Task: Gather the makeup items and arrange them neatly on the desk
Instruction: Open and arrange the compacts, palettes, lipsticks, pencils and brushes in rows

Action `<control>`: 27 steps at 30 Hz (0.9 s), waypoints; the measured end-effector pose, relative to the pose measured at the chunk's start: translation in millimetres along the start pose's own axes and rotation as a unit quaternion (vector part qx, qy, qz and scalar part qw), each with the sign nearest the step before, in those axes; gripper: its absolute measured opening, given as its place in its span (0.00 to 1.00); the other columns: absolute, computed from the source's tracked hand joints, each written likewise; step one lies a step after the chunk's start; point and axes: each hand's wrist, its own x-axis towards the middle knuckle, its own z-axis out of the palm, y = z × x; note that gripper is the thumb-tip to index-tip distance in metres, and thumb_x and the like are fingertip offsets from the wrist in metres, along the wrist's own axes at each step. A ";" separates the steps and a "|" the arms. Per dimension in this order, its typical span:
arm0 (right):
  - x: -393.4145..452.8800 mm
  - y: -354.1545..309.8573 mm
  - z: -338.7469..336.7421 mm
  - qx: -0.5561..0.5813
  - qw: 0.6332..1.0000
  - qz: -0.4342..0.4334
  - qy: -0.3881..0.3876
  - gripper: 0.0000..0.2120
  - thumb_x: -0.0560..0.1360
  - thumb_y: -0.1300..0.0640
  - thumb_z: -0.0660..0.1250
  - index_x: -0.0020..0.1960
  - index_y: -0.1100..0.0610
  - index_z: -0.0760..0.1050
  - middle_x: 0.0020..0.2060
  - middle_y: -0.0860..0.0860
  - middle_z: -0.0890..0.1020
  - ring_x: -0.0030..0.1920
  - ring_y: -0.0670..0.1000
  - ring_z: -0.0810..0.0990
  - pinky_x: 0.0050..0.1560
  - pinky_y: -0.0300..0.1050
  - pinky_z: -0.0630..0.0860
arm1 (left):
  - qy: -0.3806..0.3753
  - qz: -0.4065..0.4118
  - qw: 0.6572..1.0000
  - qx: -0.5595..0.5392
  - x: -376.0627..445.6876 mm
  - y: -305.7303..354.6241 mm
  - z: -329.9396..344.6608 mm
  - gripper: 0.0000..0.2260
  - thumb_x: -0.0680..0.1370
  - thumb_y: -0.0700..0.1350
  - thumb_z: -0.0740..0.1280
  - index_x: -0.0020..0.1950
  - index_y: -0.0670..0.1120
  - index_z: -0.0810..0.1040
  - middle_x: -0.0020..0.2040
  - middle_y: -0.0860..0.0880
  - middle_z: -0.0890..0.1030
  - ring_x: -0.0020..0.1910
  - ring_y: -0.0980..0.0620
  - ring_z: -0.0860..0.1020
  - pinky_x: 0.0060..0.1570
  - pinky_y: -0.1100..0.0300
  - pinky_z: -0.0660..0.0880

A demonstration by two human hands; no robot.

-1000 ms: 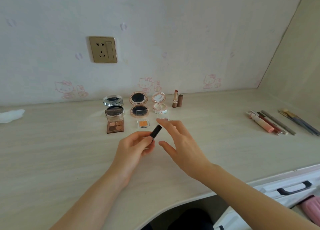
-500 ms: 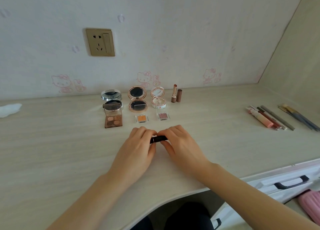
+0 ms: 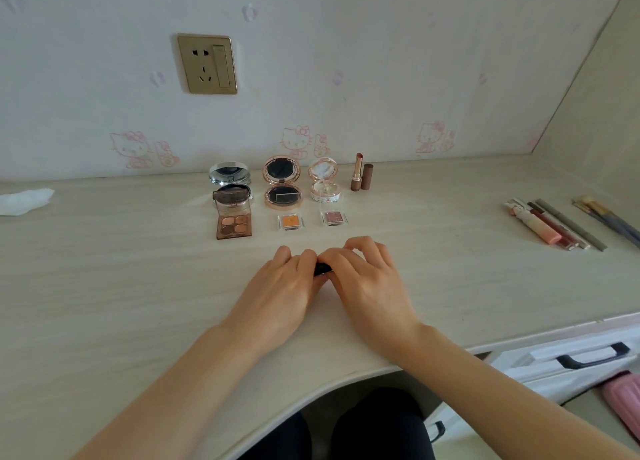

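Note:
A small black tube (image 3: 322, 269) lies crosswise between my two hands, mostly hidden by fingers. My left hand (image 3: 280, 286) grips its left end and my right hand (image 3: 367, 283) grips its right end, low over the pale desk (image 3: 104, 286). Behind them stand a silver compact (image 3: 229, 175), a rose-gold compact (image 3: 282, 186), a pearly compact (image 3: 325, 180), all open, and an uncapped lipstick (image 3: 356, 172) with its brown cap (image 3: 367, 176). In front lie a brown eyeshadow palette (image 3: 233, 219), an orange eyeshadow pan (image 3: 291, 221) and a pink eyeshadow pan (image 3: 334, 218).
Lip glosses and pencils (image 3: 550, 225) lie in a row at the right, with brushes (image 3: 609, 220) beyond them. A crumpled tissue (image 3: 24, 200) sits far left. A wall socket (image 3: 207, 64) is above. A drawer handle (image 3: 592, 355) shows under the desk's right edge.
A second ago my left hand held the black tube upright alone. Both hands have since closed on it, turned it crosswise and drawn together until only a sliver shows.

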 end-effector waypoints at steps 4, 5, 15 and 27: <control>-0.9 0.6 -1.9 -0.002 1.000 -0.011 0.000 0.07 0.74 0.64 0.67 0.52 0.57 0.79 0.47 0.48 0.83 0.52 0.55 0.75 0.52 0.45 0.68 | -0.025 -0.027 0.999 -0.028 1.2 -0.8 -7.4 0.12 0.81 0.53 0.57 0.49 0.46 0.72 0.34 0.52 0.68 0.33 0.50 0.68 0.32 0.55 0.67; -1.1 0.3 -2.5 -0.001 1.000 -0.015 0.000 0.07 0.75 0.64 0.67 0.52 0.58 0.79 0.47 0.48 0.83 0.53 0.55 0.74 0.52 0.45 0.68 | -0.043 -0.039 0.998 -0.034 1.6 -1.8 -8.7 0.12 0.81 0.55 0.55 0.51 0.47 0.71 0.36 0.50 0.69 0.34 0.49 0.70 0.34 0.54 0.69; -1.5 -0.3 -2.2 -0.016 0.999 -0.032 0.015 0.07 0.74 0.64 0.68 0.50 0.58 0.80 0.46 0.50 0.84 0.52 0.56 0.76 0.53 0.46 0.69 | -0.099 -0.059 0.990 -0.086 -0.2 -0.6 -10.9 0.10 0.82 0.53 0.52 0.52 0.49 0.68 0.41 0.52 0.68 0.42 0.51 0.69 0.43 0.56 0.69; -0.7 2.6 -5.9 0.080 0.991 0.104 -0.007 0.15 0.72 0.58 0.71 0.57 0.56 0.76 0.45 0.48 0.81 0.50 0.52 0.74 0.46 0.49 0.74 | -0.056 -0.091 0.985 -0.139 -1.1 -3.8 -19.2 0.12 0.81 0.52 0.57 0.61 0.49 0.68 0.41 0.62 0.63 0.43 0.57 0.58 0.46 0.62 0.57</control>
